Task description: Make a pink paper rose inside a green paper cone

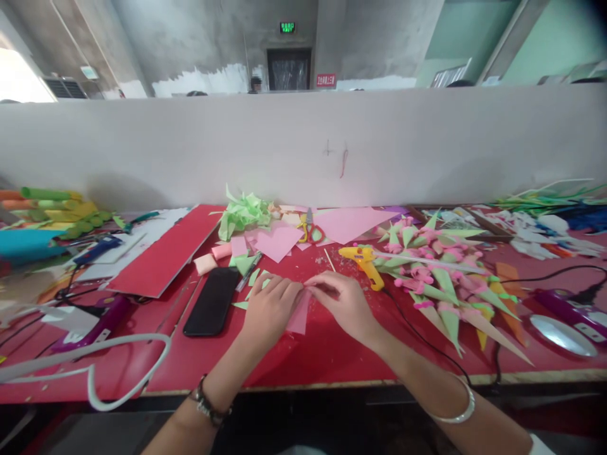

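My left hand (272,308) and my right hand (345,305) meet fingertip to fingertip over the red table. Both are closed in a pinch at the top of a piece of pink paper (298,316), which hangs below the fingers. Its upper part is hidden by them. Green paper pieces (241,305) lie beside my left hand, close to a black phone (211,302) and a pen (249,272). Just beyond my right hand rests a yellow glue gun (364,262), with a thin stick (329,260) to its left.
Scissors (310,232) and pink sheets (353,222) lie at the back before a grey partition (213,148). Pink and green paper cones (443,278) are piled right. A red board (165,253), rolled paper (61,205) and a white curved frame (130,341) are left. Black cords cross the right side.
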A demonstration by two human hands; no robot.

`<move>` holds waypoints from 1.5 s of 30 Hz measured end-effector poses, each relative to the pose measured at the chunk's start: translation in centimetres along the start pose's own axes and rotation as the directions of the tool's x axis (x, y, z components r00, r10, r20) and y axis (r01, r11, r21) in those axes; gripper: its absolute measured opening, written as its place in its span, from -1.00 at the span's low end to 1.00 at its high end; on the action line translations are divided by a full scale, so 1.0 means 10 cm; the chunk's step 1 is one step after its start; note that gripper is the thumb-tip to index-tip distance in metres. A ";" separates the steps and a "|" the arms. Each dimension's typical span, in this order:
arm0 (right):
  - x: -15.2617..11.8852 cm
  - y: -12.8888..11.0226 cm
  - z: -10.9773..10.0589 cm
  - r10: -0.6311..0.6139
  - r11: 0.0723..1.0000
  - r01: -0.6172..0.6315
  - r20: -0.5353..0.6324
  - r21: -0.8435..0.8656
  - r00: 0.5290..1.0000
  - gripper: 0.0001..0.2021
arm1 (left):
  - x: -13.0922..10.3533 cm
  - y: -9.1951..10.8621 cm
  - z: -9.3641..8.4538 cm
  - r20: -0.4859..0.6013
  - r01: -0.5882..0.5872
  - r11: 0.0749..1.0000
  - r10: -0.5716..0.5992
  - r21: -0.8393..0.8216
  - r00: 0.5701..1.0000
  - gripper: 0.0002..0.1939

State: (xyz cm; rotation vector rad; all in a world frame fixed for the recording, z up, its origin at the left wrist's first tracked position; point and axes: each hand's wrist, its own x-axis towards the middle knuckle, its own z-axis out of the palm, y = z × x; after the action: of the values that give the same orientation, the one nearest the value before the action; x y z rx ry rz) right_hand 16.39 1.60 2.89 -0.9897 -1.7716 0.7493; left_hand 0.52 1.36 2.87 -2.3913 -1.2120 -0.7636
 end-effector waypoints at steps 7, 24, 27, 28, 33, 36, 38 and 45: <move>0.05 -0.07 -0.02 -0.113 0.958 0.147 0.146 -0.245 0.983 -0.85 | 0.02 -0.02 0.01 0.029 -0.078 0.997 0.078 0.026 0.997 -0.83; 0.01 -0.08 -0.39 0.101 0.991 -0.105 -0.051 -0.080 0.994 -0.80 | -0.32 -0.72 -0.06 0.238 0.262 0.961 -0.277 0.092 0.931 -0.80; 0.02 -0.08 -0.35 0.080 0.994 -0.080 0.005 -0.070 0.997 -0.80 | -0.22 -0.66 -0.16 0.221 0.346 0.924 -0.307 -0.164 0.925 -0.77; 0.03 -0.07 -0.32 0.075 0.996 -0.072 0.045 -0.053 0.996 -0.79 | -0.18 -0.60 -0.19 0.241 0.320 0.905 -0.256 -0.282 0.936 -0.76; 0.07 -0.02 -0.21 -0.063 0.971 0.070 0.035 -0.230 0.997 -0.84 | -0.04 -0.33 -0.23 0.452 0.214 0.880 0.001 -0.423 0.892 -0.66; 0.07 -0.04 -0.14 -0.339 0.748 0.317 0.075 -0.582 0.938 -0.87 | -0.01 -0.26 -0.17 0.453 0.209 0.897 -0.011 -0.390 0.892 -0.63; 0.06 -0.07 -0.08 -0.404 0.606 0.447 0.229 -0.658 0.885 -0.84 | 0.01 -0.22 -0.13 0.440 0.201 0.895 -0.006 -0.399 0.898 -0.66; 0.05 0.02 0.01 -0.374 0.551 0.511 0.352 -0.660 0.858 -0.84 | 0.00 -0.23 -0.21 0.471 0.221 0.834 0.052 -0.505 0.881 -0.62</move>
State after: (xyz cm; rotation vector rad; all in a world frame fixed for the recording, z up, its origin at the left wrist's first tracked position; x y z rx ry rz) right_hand 16.22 2.12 2.94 -0.9018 -2.4263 -0.2864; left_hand -2.02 1.57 4.68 -3.1566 -1.4415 -0.6366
